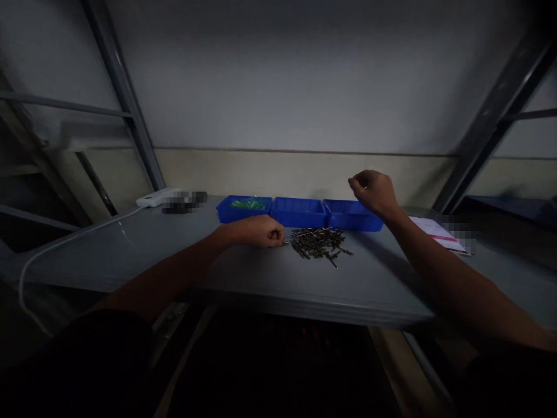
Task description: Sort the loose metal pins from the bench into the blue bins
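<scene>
A heap of small dark screws [319,241] lies on the grey table [174,255]. My left hand [261,231] rests on the table at the heap's left edge, fingers curled into a fist; what it holds, if anything, is hidden. My right hand [373,190] is raised above the right blue tray [351,216], fingertips pinched together; I cannot make out anything in them. Behind the heap stand three blue trays in a row: the left tray [243,210] holds green pieces, the middle tray [299,212] looks bare inside.
A white device [154,198] with a cable [65,241] lies at the back left. A sheet of paper [435,231] lies at the right. Metal rack posts [126,98] stand on both sides, and a wall [296,87] closes the back.
</scene>
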The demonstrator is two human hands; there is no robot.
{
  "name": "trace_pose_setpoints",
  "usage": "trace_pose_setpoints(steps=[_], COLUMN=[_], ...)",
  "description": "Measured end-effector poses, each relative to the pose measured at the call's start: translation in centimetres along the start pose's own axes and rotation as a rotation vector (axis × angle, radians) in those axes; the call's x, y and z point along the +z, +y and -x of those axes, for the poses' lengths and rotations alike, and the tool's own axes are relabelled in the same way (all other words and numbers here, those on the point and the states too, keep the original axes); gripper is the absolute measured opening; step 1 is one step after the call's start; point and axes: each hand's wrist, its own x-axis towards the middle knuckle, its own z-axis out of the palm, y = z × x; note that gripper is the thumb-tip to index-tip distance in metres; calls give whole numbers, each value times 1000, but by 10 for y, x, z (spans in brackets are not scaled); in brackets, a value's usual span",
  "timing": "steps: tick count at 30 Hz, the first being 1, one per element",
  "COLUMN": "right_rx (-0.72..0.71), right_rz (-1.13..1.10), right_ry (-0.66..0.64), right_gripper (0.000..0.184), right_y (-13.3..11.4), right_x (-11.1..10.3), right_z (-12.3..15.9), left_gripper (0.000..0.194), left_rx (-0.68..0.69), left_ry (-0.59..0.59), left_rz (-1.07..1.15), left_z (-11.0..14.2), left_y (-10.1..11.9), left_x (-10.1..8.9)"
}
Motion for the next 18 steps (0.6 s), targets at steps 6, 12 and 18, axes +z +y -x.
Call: trace_pose_setpoints(steps=[6, 12, 18], right_rx=[-64, -202, -477], right_rz=[18, -46, -138], right_ry=[-14, -138, -416], right_gripper=[27, 26, 21], right_y=[-1, -23, -74], right_x=[5, 13, 24], right_z=[1, 16, 56], left_gripper=[16, 11, 14], left_rx=[-34, -57, 10], left_ry=[6, 39, 249], left_rz=[8, -2, -10], left_z=[-2, -3, -4], left_y=[-6, -8, -6], left_x=[1, 3, 6])
